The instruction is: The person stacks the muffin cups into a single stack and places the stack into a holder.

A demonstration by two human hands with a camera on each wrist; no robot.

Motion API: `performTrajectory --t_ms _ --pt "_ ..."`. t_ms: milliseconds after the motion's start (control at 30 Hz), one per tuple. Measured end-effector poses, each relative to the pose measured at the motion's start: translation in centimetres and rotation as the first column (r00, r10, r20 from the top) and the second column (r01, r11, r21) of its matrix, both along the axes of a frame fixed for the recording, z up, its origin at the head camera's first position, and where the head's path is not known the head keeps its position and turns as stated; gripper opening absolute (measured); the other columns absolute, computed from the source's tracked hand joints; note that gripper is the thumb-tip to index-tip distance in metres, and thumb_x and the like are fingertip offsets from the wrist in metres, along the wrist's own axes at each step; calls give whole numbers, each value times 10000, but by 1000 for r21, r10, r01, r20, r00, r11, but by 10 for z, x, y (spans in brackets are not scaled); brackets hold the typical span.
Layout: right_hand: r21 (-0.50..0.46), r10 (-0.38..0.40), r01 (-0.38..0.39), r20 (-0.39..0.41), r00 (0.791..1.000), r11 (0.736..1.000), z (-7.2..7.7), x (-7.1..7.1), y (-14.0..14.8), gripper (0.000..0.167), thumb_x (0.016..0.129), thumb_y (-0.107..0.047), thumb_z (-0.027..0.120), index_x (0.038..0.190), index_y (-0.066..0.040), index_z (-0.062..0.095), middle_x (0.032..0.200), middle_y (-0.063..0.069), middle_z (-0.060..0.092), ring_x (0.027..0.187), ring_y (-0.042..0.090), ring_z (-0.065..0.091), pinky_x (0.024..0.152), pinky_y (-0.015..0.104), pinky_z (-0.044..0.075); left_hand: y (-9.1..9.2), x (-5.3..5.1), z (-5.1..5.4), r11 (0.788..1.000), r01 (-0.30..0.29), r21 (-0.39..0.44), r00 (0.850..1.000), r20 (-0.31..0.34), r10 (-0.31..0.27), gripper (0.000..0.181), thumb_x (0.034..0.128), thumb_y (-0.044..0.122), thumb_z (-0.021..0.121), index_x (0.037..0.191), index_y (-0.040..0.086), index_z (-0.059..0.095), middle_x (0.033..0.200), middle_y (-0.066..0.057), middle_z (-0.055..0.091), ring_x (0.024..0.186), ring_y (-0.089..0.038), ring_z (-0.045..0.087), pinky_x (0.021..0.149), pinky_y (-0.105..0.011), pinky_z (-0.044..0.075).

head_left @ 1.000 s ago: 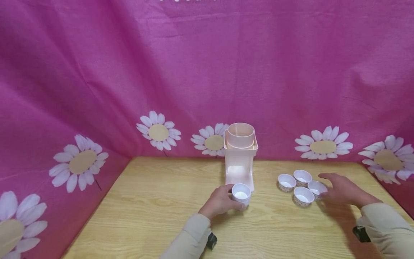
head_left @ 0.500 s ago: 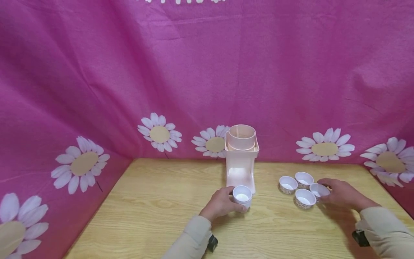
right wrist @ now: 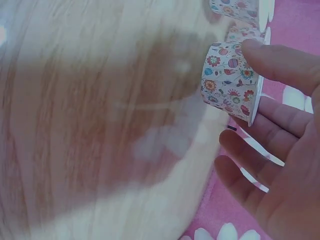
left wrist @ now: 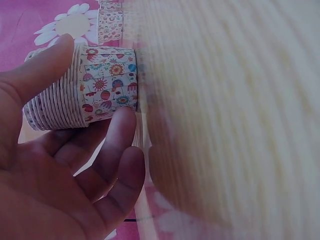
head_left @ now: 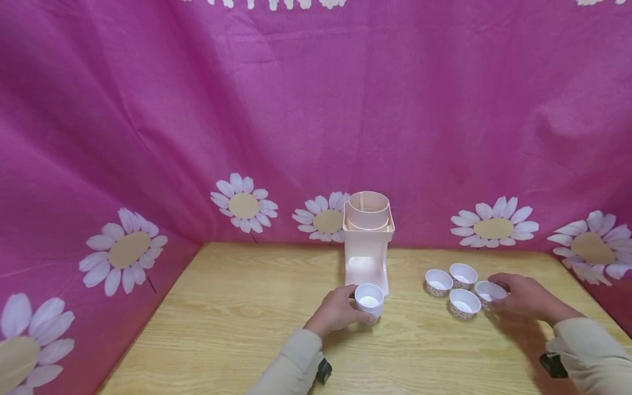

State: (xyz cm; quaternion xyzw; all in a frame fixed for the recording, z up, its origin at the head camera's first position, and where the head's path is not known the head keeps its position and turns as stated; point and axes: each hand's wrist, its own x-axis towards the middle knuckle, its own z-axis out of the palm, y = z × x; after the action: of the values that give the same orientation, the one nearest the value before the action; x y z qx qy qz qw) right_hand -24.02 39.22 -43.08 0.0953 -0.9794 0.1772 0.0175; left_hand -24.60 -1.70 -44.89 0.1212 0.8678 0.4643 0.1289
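In the head view my left hand (head_left: 334, 311) grips a nested stack of paper baking cups (head_left: 369, 300) near the middle of the table. The left wrist view shows many stacked rims and a colourful flower print on the stack (left wrist: 107, 85), with the thumb on one side and fingers on the other. At the right, my right hand (head_left: 525, 296) pinches a single paper baking cup (head_left: 489, 292) between thumb and fingers. That flower-printed cup (right wrist: 227, 80) looks upright; I cannot tell whether its base touches the table.
Three more baking cups, a left one (head_left: 438, 281), a back one (head_left: 463, 275) and a front one (head_left: 464, 303), stand close beside the right hand's cup. A pale pink plastic holder (head_left: 366, 241) with a round top stands behind the stack. A pink flowered cloth (head_left: 419, 109) hangs behind the wooden table (head_left: 237, 307).
My right hand has closed from a spread pose round the rightmost cup and shifted it slightly right, apart from the others. The left hand keeps its hold on the stack.
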Motion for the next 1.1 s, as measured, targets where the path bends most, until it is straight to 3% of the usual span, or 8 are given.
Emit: performTrajectory --t_ms 200,333,567,800,967,1100 --pt "12 -1 2 -61 998 1000 11 4 1 605 704 -224 841 1161 110 626 1008 256 708 869 321 657 747 444 520 1 2 -1 1000 -3 -5 1000 -1 3 548 682 256 916 1169 186 673 1111 22 705 1096 -204 601 994 -497 478" --pt "3 24 -24 -128 992 1000 22 7 -7 618 698 -239 858 1157 107 632 976 220 719 828 257 654 697 372 510 1 3 -1 1000 -2 -7 1000 -2 2 545 678 249 917 1160 180 674 1104 17 706 1088 -206 603 987 -498 481" --pt "-19 45 -50 -175 984 999 41 9 -26 651 690 -256 869 1195 74 625 973 179 720 829 223 631 690 367 490 1 2 0 1000 -3 -17 1000 -4 3 561 677 261 917 1173 178 669 1115 17 704 1087 -205 600 979 -487 484" --pt "-17 84 -90 -224 971 996 51 9 -43 607 677 -245 888 1159 40 653 970 129 723 843 201 634 709 355 502 2 -1 5 1000 4 -27 1000 -4 -4 577 674 265 920 1182 164 666 1120 12 703 1077 -203 593 989 -486 478" --pt "-14 133 -143 -283 950 990 55 12 -56 567 659 -240 900 1125 -1 682 927 37 720 817 93 604 691 298 497 1 0 3 1000 13 -27 1000 -2 -13 557 675 263 918 1163 163 668 1102 18 706 1070 -195 599 978 -472 485" --pt "-17 198 -215 -330 923 976 54 12 -70 545 641 -193 902 1097 6 681 915 20 710 798 80 601 690 304 505 1 0 1 1000 10 -20 1000 1 -10 538 680 265 914 1150 173 669 1099 26 705 1092 -198 600 991 -476 482"
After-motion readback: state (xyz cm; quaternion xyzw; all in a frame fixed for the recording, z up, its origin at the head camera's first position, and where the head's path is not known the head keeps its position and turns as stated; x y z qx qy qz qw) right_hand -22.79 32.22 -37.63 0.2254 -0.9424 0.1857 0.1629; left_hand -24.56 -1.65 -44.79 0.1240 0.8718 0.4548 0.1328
